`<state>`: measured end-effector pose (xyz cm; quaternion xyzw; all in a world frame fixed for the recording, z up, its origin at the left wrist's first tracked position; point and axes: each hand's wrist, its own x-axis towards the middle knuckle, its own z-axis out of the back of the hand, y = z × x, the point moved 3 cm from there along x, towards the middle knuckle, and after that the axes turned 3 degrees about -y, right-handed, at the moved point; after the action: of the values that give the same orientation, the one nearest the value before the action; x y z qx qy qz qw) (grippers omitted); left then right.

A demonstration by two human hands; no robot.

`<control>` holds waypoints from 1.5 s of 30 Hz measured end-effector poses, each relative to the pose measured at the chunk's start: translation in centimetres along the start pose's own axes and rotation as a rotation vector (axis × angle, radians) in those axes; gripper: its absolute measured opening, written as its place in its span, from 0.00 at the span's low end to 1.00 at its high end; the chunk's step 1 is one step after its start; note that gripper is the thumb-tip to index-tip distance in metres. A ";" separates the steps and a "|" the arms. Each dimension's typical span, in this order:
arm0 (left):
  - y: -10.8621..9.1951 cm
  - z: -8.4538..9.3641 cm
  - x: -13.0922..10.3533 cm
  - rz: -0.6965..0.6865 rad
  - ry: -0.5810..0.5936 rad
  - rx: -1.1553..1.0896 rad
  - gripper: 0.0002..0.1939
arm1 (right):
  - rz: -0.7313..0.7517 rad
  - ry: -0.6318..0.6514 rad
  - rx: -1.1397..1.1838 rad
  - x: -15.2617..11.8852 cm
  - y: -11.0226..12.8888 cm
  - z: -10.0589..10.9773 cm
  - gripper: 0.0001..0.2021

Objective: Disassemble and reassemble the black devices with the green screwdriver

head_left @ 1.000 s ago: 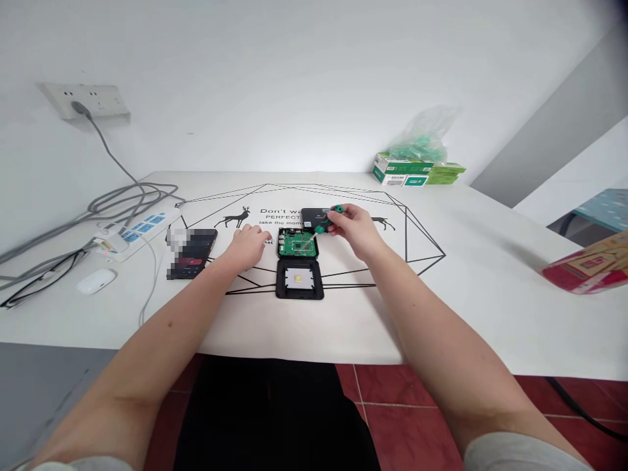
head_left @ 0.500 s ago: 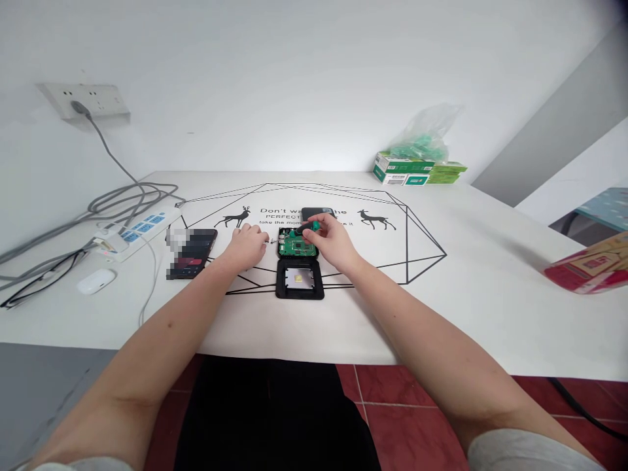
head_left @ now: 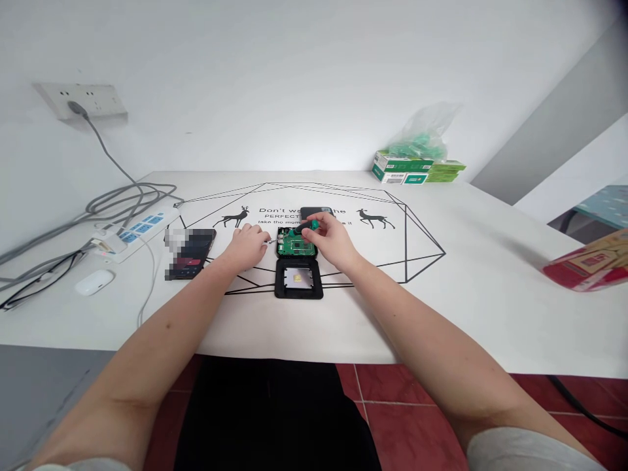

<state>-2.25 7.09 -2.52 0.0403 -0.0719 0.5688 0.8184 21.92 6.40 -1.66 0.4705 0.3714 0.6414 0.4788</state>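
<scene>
My right hand (head_left: 333, 242) grips a green and black screwdriver (head_left: 300, 229) by its handle, over an uncovered green circuit board (head_left: 296, 246) in a black case. The screwdriver slants down to the left. A thin metal end (head_left: 273, 241) shows at the case's left side, by the fingertips of my left hand (head_left: 249, 246). The left fingers are curled together; whatever they pinch is too small to make out. In front of the board lies the black square cover (head_left: 279, 280), with a silvery pad and a small yellowish square in its middle.
A phone (head_left: 193, 255) lies left of my left hand. Behind the board is another dark device (head_left: 310, 212). Further left are a power strip (head_left: 142, 229), coiled cables and a white earbud case (head_left: 94, 282). Green-white boxes (head_left: 402, 168) stand back right; a red package (head_left: 589, 265) sits far right.
Almost nothing differs. The whole view has shifted very slightly; both hands and the screwdriver keep about the same position over the board.
</scene>
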 end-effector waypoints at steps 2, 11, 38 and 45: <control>0.0 0.0 0.0 0.003 0.007 -0.001 0.19 | -0.009 0.010 -0.012 -0.1 0.0 -0.1 0.19; 0.1 0.3 0.2 0.024 -0.007 -0.065 0.18 | -0.027 -0.097 0.268 0.0 0.8 0.6 0.23; -0.6 1.5 0.2 -0.155 -0.178 -0.292 0.15 | 0.049 -0.251 0.434 0.4 1.2 2.1 0.21; -0.7 1.4 0.2 -0.187 -0.180 -0.289 0.15 | 0.042 -0.269 0.442 0.4 1.2 2.1 0.21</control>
<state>-1.65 6.83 -1.14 -0.0204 -0.2216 0.4680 0.8553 23.52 6.54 0.16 0.6522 0.4259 0.4861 0.3961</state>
